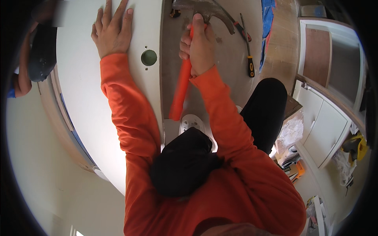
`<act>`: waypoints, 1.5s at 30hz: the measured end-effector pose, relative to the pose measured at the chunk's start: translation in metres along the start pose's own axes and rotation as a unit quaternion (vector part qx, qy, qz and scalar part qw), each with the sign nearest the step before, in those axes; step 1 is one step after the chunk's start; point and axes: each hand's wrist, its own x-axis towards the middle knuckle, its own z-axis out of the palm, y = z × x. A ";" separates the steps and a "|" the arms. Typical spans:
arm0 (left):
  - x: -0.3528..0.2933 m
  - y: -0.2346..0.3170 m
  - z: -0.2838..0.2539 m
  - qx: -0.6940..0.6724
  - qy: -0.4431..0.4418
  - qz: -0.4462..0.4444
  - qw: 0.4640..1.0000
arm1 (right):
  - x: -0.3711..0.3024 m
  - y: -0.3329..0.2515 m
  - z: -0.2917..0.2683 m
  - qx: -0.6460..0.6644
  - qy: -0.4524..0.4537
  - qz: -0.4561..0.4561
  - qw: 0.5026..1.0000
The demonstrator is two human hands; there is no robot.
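My left hand (112, 34) lies flat with fingers spread on the face of a white door (94, 90). A round green-looking hole (149, 58) with a small screw or hole above and below it is cut near the door's edge. Beside that edge, my right hand (200, 49) is wrapped round the orange handle of a claw hammer (182, 90), thumb along the grip near the head. The hammer's curved metal head is at the top, partly cut off by the picture's edge. The handle's lower end is slightly blurred.
On the grey floor (232, 88) lie a screwdriver (250, 65), another tool with a red and black handle (242, 31) and a small yellow-black item (175, 13). White cabinets (325, 129) stand right. Blue sheeting (267, 23) hangs nearby. Another person's arm (23, 74) shows far left.
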 end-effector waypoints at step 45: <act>-0.013 -0.004 0.003 -0.092 0.025 -0.010 0.995 | -0.038 0.024 -0.012 -0.049 -0.003 0.009 0.999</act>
